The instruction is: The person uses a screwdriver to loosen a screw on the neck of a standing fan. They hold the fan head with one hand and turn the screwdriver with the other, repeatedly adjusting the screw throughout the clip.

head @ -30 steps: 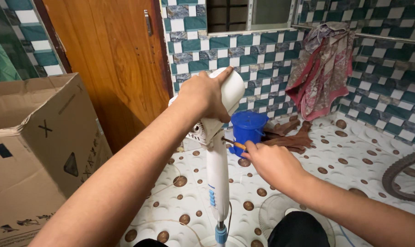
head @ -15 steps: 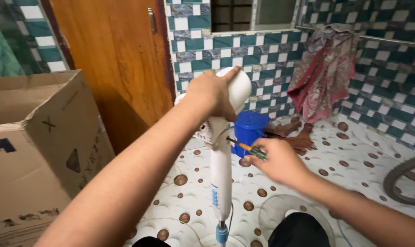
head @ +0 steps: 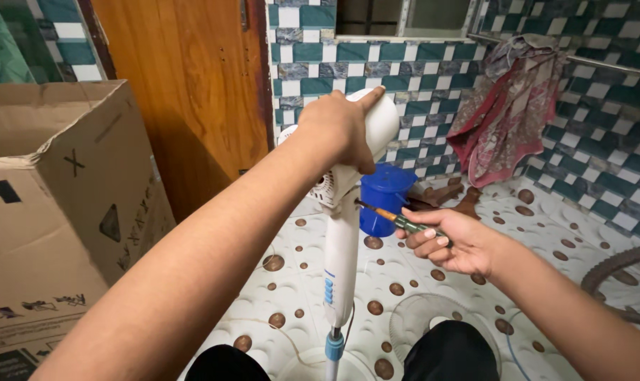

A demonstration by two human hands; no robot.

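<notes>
My left hand [head: 341,127] grips the rounded white motor head [head: 380,120] of a standing fan, holding it upright. The fan's white neck [head: 341,261] runs down to a blue collar [head: 333,347] near the floor. My right hand [head: 450,240] holds a green-handled screwdriver [head: 397,219] level, its tip touching the fan neck just below the motor head. A blue plastic container [head: 385,200] stands on the floor right behind the screwdriver.
A large cardboard box [head: 51,212] stands at the left. A wooden door [head: 186,92] is behind the fan. A red cloth [head: 507,113] hangs on the tiled wall. A round white fan grille [head: 411,321] lies on the spotted floor, and a bicycle tyre [head: 616,271] curves in at the right.
My right hand has drawn slightly right and lower, with the screwdriver tip still at the fan neck. My left hand stays on the motor head.
</notes>
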